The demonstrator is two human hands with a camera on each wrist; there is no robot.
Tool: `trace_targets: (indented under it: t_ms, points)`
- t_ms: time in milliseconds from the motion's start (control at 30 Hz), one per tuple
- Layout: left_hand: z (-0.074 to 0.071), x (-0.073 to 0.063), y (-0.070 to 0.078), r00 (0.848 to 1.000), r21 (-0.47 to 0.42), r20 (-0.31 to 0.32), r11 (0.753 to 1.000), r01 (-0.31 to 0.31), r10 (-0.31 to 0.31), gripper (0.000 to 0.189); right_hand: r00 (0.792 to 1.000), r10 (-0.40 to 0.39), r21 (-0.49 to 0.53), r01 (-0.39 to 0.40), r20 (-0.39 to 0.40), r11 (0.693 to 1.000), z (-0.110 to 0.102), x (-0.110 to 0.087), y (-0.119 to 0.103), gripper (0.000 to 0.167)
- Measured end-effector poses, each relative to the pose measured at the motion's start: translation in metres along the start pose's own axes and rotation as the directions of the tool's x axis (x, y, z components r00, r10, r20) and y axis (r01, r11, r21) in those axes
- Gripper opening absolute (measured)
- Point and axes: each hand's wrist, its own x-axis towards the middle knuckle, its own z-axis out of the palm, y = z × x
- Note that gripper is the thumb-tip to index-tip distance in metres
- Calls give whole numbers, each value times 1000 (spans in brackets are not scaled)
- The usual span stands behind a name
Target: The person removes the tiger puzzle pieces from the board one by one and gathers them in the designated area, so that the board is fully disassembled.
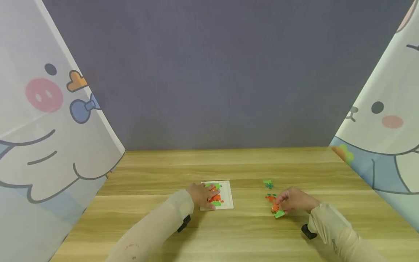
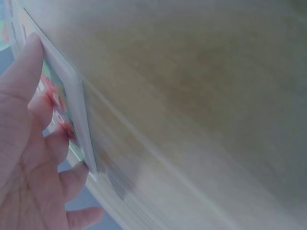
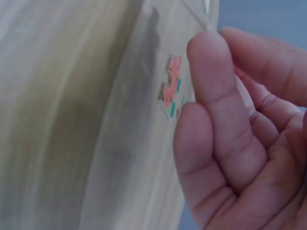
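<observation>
A white puzzle tray [image 1: 230, 196] lies on the table, its left part filled with green and orange puzzle pieces [image 1: 215, 198]. My left hand [image 1: 200, 195] rests on it with spread fingers; in the left wrist view the thumb [image 2: 31, 62] lies along the tray's border [image 2: 72, 79]. To the right, my right hand [image 1: 294, 200] pinches an orange and green puzzle piece [image 1: 277, 210] between thumb and fingertips. In the right wrist view only a thin edge of that piece [image 3: 195, 14] shows. Beside it lies a loose orange puzzle piece [image 1: 270, 197].
Another loose puzzle piece [image 1: 268, 184], green with a teal shape, sits farther back on the wooden table [image 1: 157, 174]. A dark grey panel [image 1: 222, 80] stands behind the table. Cartoon-printed sheets hang at the left [image 1: 19, 120] and right [image 1: 370, 142].
</observation>
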Motion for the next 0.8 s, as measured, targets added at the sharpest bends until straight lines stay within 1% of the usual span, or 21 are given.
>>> trace_targets:
  t_ms: [200,333,500,800]
  points:
    - [3,0,1,1000,9,-18,1000,6,-6,68,1000,2,-8,-2,8,1000,1,-2,5,13]
    - [4,-1,0,1000,-3,-10,1000,8,-8,68,1000,27,-25,-27,-4,999,2,-3,5,11]
    - [4,-2,-1,1000,-13,-16,1000,-2,2,69,998,61,-20,-61,-16,998,3,-5,4,11]
    - [4,-1,-1,1000,-5,-8,1000,1,-1,68,993,104,-98,-110,-65,989,9,-2,4,6]
